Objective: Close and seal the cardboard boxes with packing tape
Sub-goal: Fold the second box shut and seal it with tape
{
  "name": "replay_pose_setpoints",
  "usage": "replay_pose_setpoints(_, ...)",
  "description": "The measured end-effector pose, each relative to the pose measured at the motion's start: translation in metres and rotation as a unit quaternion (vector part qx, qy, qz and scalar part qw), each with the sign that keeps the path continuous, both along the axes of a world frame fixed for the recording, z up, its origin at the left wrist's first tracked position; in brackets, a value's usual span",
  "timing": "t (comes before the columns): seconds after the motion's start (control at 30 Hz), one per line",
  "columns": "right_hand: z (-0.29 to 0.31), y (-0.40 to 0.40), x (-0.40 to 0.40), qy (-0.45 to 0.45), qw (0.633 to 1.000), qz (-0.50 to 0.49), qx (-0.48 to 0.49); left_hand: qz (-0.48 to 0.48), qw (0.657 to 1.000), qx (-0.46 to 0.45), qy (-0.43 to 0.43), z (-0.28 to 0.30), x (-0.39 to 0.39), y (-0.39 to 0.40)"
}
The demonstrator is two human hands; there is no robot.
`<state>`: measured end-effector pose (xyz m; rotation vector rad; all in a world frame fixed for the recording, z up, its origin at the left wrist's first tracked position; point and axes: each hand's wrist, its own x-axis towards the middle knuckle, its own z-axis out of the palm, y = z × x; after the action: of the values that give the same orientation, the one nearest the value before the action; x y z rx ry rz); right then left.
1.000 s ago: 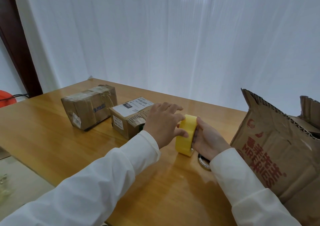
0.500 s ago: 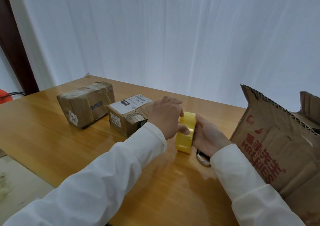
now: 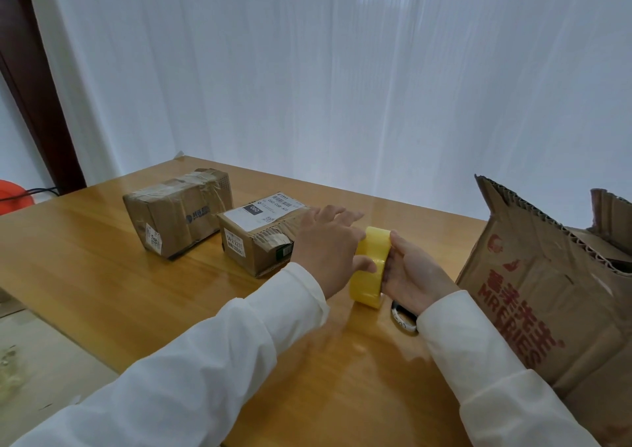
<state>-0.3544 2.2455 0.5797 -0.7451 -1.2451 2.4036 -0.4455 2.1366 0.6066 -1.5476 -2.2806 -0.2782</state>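
While right hand (image 3: 415, 277) grips tape roll (image 3: 370, 267); left hand (image 3: 326, 246) touches it.

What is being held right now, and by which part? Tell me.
The yellow tape roll, standing on edge on the table. The right hand grips its right side; the left hand's thumb presses the outer band.

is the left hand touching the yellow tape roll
Touching. The head view shows the left hand with its thumb pressed on the face of the yellow tape roll, which the right hand holds.
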Motion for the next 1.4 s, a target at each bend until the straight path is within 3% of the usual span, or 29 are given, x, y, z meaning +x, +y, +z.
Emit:
replay_pose_setpoints(0.1,-0.003,0.003,-0.002,-0.004,1.000,-0.007,-0.003,-0.055,0.997,0.052,0.036,-0.005,0.006,-0.002)
replay_pose_setpoints(0.2,-0.003,0.004,-0.003,0.001,1.000,-0.014,-0.020,-0.069,0.989,0.134,-0.005,-0.008,0.007,0.001)
replay_pose_setpoints(0.37,-0.002,0.003,-0.004,-0.018,1.000,-0.014,-0.003,-0.030,0.997,0.074,-0.023,-0.011,-0.001,0.005)
replay_pose_setpoints(0.8,0.001,0.001,0.000,-0.009,1.000,0.010,0.002,-0.026,0.976,0.209,-0.046,-0.025,-0.003,0.005)
replay_pose_setpoints(1.0,0.001,0.000,-0.001,-0.011,1.000,0.005,0.004,-0.048,0.983,0.159,-0.073,-0.009,-0.011,0.006)
replay_pose_setpoints(1.17,0.001,-0.001,0.000,-0.009,1.000,-0.007,0.004,-0.038,0.979,0.123,-0.159,0.006,-0.012,0.010)
replay_pose_setpoints(1.23,0.001,0.000,-0.001,-0.006,1.000,-0.008,0.001,-0.035,0.990,0.090,-0.104,0.009,-0.014,0.015)
replay_pose_setpoints(1.3,0.000,0.001,-0.002,-0.008,1.000,-0.015,-0.004,-0.030,0.998,0.059,0.018,0.008,-0.012,0.018)
replay_pose_setpoints(1.4,-0.001,0.001,-0.003,-0.003,0.999,-0.032,-0.012,0.009,0.984,0.041,0.172,0.000,-0.004,0.021)
